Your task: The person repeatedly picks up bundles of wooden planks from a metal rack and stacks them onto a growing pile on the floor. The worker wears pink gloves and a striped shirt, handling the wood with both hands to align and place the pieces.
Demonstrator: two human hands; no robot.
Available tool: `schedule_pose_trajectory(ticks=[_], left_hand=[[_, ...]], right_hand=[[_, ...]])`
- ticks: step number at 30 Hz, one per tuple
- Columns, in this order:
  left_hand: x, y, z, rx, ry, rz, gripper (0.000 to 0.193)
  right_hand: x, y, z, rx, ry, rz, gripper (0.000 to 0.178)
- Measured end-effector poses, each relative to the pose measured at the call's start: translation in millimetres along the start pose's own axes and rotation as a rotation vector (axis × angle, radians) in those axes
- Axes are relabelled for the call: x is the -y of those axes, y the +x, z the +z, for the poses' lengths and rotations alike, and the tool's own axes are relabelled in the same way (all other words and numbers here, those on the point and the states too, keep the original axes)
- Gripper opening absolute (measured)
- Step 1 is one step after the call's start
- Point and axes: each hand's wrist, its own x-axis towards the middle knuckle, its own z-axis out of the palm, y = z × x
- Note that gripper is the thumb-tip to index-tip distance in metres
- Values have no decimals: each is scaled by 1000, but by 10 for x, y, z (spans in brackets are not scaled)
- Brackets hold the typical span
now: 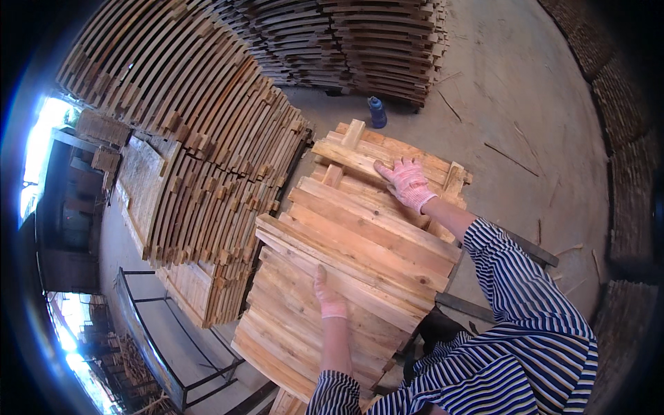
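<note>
Pale wood: planks (366, 235) lie side by side before person, near dark bars (463, 306). Likely stiff, each rather light, dry, not fragile; best taken by long edges, careful of splinters. Right hand (408, 185), in pink glove, fingers spread, rests on upper plank (346, 158). Left hand (330, 302) at lower planks (297, 301); whether it grips, cannot tell. Ahead-left, slatted stacks (214, 145), ends uneven.

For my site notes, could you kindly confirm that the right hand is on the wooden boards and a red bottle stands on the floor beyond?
No: the head view shows the bottle is blue, not red; it stands on the floor beyond, and the right hand is on the wooden boards.
</note>
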Motion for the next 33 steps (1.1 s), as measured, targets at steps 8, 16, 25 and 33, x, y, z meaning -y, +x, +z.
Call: schedule_pose_trajectory(ticks=[8, 16, 25, 33], left_hand=[[-3, 38, 169, -38, 56, 13, 73], [-160, 36, 762, 29, -109, -44, 69], [-93, 154, 1268, 53, -52, -48, 56], [16, 305, 1111, -72, 131, -42, 81]], right_hand=[[244, -167, 189, 156, 475, 52, 58], [997, -454, -725, 559, 1168, -126, 87], [359, -294, -831, 338, 762, 171, 82], [-38, -203, -103, 273, 445, 137, 55]])
